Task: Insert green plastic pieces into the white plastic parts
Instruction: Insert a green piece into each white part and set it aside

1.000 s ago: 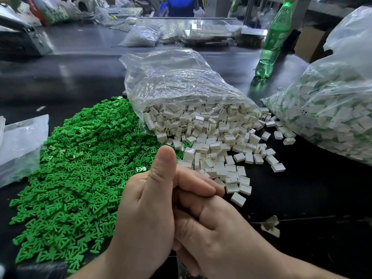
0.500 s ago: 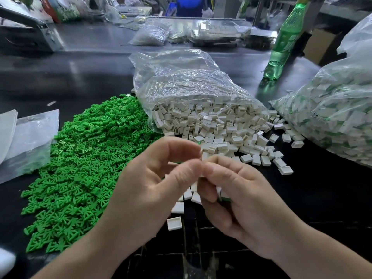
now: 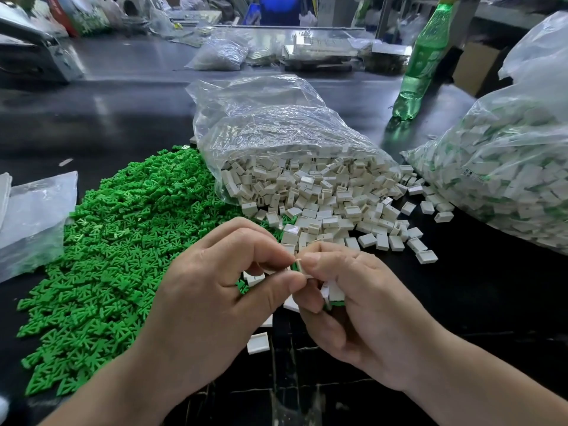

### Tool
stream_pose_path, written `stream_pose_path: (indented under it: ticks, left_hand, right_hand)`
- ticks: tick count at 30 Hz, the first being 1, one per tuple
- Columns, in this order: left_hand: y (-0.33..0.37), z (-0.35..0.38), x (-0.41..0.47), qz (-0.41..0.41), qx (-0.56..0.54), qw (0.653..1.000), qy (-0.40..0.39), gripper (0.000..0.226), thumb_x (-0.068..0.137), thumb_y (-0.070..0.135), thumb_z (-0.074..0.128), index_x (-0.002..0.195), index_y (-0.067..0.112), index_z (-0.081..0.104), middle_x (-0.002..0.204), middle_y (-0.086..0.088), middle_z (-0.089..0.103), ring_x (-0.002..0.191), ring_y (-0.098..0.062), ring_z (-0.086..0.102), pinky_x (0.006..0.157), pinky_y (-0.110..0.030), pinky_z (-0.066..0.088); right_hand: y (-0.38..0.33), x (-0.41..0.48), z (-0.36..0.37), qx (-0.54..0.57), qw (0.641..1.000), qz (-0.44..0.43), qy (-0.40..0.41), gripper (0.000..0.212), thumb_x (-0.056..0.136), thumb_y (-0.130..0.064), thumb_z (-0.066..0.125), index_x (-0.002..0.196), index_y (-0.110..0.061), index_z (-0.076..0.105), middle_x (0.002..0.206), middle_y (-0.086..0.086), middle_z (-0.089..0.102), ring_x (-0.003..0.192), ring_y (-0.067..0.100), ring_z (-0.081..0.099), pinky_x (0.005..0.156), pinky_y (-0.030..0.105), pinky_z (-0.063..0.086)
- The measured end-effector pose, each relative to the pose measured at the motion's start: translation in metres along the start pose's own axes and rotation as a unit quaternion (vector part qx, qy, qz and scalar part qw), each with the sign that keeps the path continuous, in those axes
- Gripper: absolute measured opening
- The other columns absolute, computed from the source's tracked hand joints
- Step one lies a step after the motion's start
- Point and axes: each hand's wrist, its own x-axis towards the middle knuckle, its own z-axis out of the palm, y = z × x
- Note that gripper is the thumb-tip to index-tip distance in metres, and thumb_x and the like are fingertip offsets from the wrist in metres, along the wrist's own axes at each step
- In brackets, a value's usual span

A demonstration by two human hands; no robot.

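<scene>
Since 1.0 s ago: the hands have gone from clasped, with the left thumb raised, to a fingertip-to-fingertip pinch. Since 0.5 s ago the posture is nearly the same, but a sliver of green now shows between the fingertips.

Left hand [image 3: 215,290]: thumb and forefinger curled, pinching the green piece [image 3: 295,268] at its left side. Right hand [image 3: 353,309]: thumb and forefinger pinching a white part [image 3: 305,269] that touches the green piece on its right. How far the green piece sits inside cannot be told. The right hand's lower fingers also curl over further white parts with green edges [image 3: 335,295].

The held pair is over the near middle of the table [image 3: 491,302], above the near edge of the white spill.

Green pile [image 3: 116,256]: left of the hands, spread from near to mid table. White parts pile [image 3: 322,204]: spilling from the mouth of a clear bag [image 3: 270,124], beyond the hands and touching the green pile's right edge. One loose white part [image 3: 258,342] lies between the wrists.

Right edge: a large bag [image 3: 507,179] of white parts with green showing. Far right: a green bottle [image 3: 421,66], upright. Left edge: a flat plastic bag [image 3: 37,216].
</scene>
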Motion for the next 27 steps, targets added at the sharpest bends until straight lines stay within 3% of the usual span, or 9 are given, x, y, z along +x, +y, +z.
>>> stream_pose_path:
  ticks: [5, 8, 11, 13, 16, 18, 22, 24, 27]
  left_hand:
    - [0.002, -0.002, 0.002, 0.029, 0.005, 0.999, -0.017, 0.019, 0.086, 0.039, 0.062, 0.087, 0.021, 0.068, 0.087, 0.016, 0.063, 0.085, 0.0, 0.062, 0.073, -0.002, 0.041]
    - [-0.005, -0.013, 0.0, -0.004, 0.019, 0.994, -0.107, 0.026, 0.087, 0.058, 0.054, 0.086, 0.034, 0.064, 0.074, 0.018, 0.062, 0.071, 0.0, 0.062, 0.054, -0.005, 0.043]
    - [-0.013, -0.02, -0.007, -0.032, 0.154, 0.957, -0.245, 0.051, 0.071, 0.09, 0.033, 0.088, 0.045, 0.051, 0.065, 0.021, 0.056, 0.064, 0.006, 0.055, 0.047, -0.012, 0.039]
    - [-0.016, -0.017, -0.013, -0.015, 0.236, 0.935, -0.263, 0.059, 0.061, 0.094, 0.022, 0.094, 0.049, 0.039, 0.065, 0.021, 0.053, 0.061, 0.004, 0.049, 0.049, -0.016, 0.034]
    - [-0.017, -0.011, -0.014, -0.002, 0.288, 0.919, -0.268, 0.06, 0.061, 0.086, 0.014, 0.099, 0.045, 0.036, 0.064, 0.02, 0.047, 0.056, -0.003, 0.042, 0.049, -0.017, 0.026]
    - [-0.017, -0.009, -0.014, 0.003, 0.304, 0.917, -0.257, 0.051, 0.066, 0.079, 0.014, 0.094, 0.044, 0.036, 0.068, 0.02, 0.047, 0.061, -0.007, 0.041, 0.052, -0.019, 0.03]
    - [-0.016, -0.004, -0.015, -0.011, 0.306, 0.922, -0.237, 0.03, 0.079, 0.065, 0.033, 0.093, 0.04, 0.04, 0.074, 0.019, 0.048, 0.065, -0.008, 0.044, 0.052, -0.017, 0.028]
    - [-0.014, -0.004, -0.012, -0.023, 0.282, 0.933, -0.224, 0.025, 0.076, 0.055, 0.041, 0.088, 0.036, 0.053, 0.069, 0.02, 0.051, 0.057, -0.006, 0.046, 0.048, -0.017, 0.035]
    - [-0.017, -0.009, -0.009, -0.052, 0.181, 0.967, -0.172, 0.02, 0.077, 0.046, 0.054, 0.094, 0.036, 0.058, 0.076, 0.02, 0.056, 0.064, -0.002, 0.055, 0.056, -0.023, 0.049]
  right_hand:
    - [0.0, 0.0, -0.004, 0.029, 0.999, -0.001, -0.015, 0.016, 0.084, -0.024, 0.056, 0.071, -0.015, 0.056, 0.055, -0.001, 0.054, 0.033, 0.01, 0.042, 0.034, 0.014, 0.029]
    - [-0.006, 0.003, -0.015, 0.147, 0.988, -0.024, -0.035, 0.006, 0.075, -0.017, 0.062, 0.077, -0.014, 0.056, 0.07, 0.005, 0.057, 0.045, 0.012, 0.052, 0.032, 0.017, 0.037]
    - [-0.011, 0.006, -0.021, 0.203, 0.978, -0.037, -0.039, 0.018, 0.072, -0.021, 0.075, 0.076, -0.013, 0.059, 0.079, 0.007, 0.059, 0.055, 0.013, 0.057, 0.032, 0.019, 0.042]
    - [-0.011, 0.007, -0.022, 0.195, 0.98, -0.017, -0.024, 0.019, 0.076, -0.024, 0.075, 0.076, -0.015, 0.059, 0.078, 0.005, 0.059, 0.052, 0.011, 0.055, 0.031, 0.018, 0.04]
    - [-0.007, 0.006, -0.019, 0.152, 0.988, 0.02, -0.013, 0.015, 0.085, -0.025, 0.068, 0.083, -0.015, 0.057, 0.074, 0.002, 0.058, 0.046, 0.008, 0.051, 0.031, 0.016, 0.037]
    - [-0.005, 0.006, -0.018, 0.129, 0.991, 0.031, -0.016, 0.011, 0.089, -0.023, 0.064, 0.086, -0.015, 0.057, 0.073, 0.001, 0.058, 0.044, 0.006, 0.05, 0.031, 0.016, 0.037]
    - [-0.003, 0.007, -0.015, 0.09, 0.995, 0.043, -0.002, 0.009, 0.088, -0.022, 0.065, 0.086, -0.016, 0.06, 0.073, 0.002, 0.058, 0.043, 0.008, 0.049, 0.031, 0.017, 0.034]
    - [-0.002, 0.007, -0.013, 0.057, 0.997, 0.045, 0.014, 0.007, 0.086, -0.023, 0.067, 0.084, -0.017, 0.063, 0.074, 0.004, 0.059, 0.044, 0.011, 0.049, 0.032, 0.017, 0.033]
    - [0.002, 0.006, -0.011, -0.006, 0.998, 0.042, 0.04, 0.002, 0.087, -0.018, 0.066, 0.086, -0.017, 0.068, 0.074, 0.006, 0.061, 0.044, 0.014, 0.05, 0.033, 0.017, 0.033]
